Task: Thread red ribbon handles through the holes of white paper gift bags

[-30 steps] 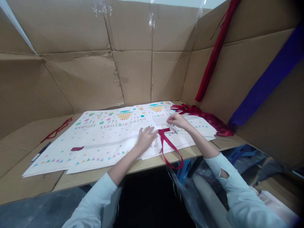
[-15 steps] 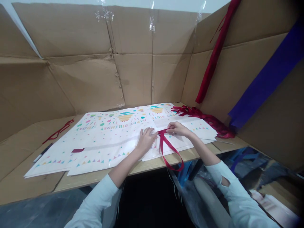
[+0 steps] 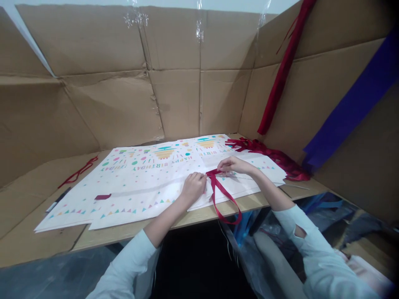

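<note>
A dark red ribbon (image 3: 225, 194) runs between my two hands above the white printed sheets (image 3: 146, 178), and its loop hangs down past the table edge. My left hand (image 3: 193, 185) is closed at the ribbon's left end, fingers curled with the knuckles up. At the other end, my right hand (image 3: 232, 165) pinches the ribbon between thumb and fingertips. Birthday lettering, cakes and small coloured flags decorate the sheets. On their left part lies a short dark red ribbon piece (image 3: 102, 197).
A heap of dark red ribbons (image 3: 274, 158) lies at the right rear. Cardboard walls (image 3: 174, 99) enclose the back and sides; a red strip (image 3: 277, 91) and a purple strip (image 3: 346, 108) hang at right. A thin red ribbon (image 3: 77, 171) and a pen (image 3: 57, 200) lie left.
My left hand's fingers have curled in more tightly at the ribbon. My right hand has lifted slightly, still pinching it. The hanging loop stays almost in place.
</note>
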A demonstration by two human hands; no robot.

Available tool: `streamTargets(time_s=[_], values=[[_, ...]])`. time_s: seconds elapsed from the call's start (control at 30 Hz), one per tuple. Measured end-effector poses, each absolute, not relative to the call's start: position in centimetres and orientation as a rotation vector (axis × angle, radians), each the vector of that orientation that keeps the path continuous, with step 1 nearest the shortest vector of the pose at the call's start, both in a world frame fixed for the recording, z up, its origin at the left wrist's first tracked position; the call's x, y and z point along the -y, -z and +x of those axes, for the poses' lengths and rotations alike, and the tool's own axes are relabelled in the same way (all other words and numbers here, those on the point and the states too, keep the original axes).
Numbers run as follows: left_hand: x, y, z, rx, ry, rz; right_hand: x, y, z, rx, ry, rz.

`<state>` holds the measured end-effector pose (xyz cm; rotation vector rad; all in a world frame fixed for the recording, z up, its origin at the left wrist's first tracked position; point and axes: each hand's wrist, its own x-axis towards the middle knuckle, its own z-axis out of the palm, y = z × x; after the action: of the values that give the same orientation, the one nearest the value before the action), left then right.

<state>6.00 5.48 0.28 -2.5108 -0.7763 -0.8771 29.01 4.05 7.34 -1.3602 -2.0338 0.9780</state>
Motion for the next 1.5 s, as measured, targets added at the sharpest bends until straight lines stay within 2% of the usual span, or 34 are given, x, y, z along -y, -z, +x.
streamTargets(time_s=[0.07,0.23,0.43,0.63,0.97,1.27,1.5], values=[[-5.3,-0.3,6.0,0.779,0.848,-2.523,-4.0,-8.6,28.7,2.124,-0.961,-1.357],[-4.8,-0.6,6.1,0.821,0.8,-2.572,-4.9,-10.9,27.7,2.24,-1.189,-1.324],[-4.3,-1.2,5.8,0.895,0.785,-2.593,-6.7,-10.9,26.8,2.395,-0.78,-1.293],[-4.0,-1.2,5.7,0.864,0.772,-2.585,-6.7,-9.3,26.3,2.402,-0.897,-1.056],[-4.1,-0.8,5.6,0.859,0.74,-2.598,-6.4,-6.4,25.3,2.262,-0.601,-1.033],[-4.1,-1.2,5.5,0.86,0.735,-2.617,-6.6,-5.3,24.1,2.17,-0.261,-1.197],[-4.1,-1.1,5.5,0.856,0.714,-2.637,-8.6,-5.3,23.1,2.086,-0.269,-1.521]])
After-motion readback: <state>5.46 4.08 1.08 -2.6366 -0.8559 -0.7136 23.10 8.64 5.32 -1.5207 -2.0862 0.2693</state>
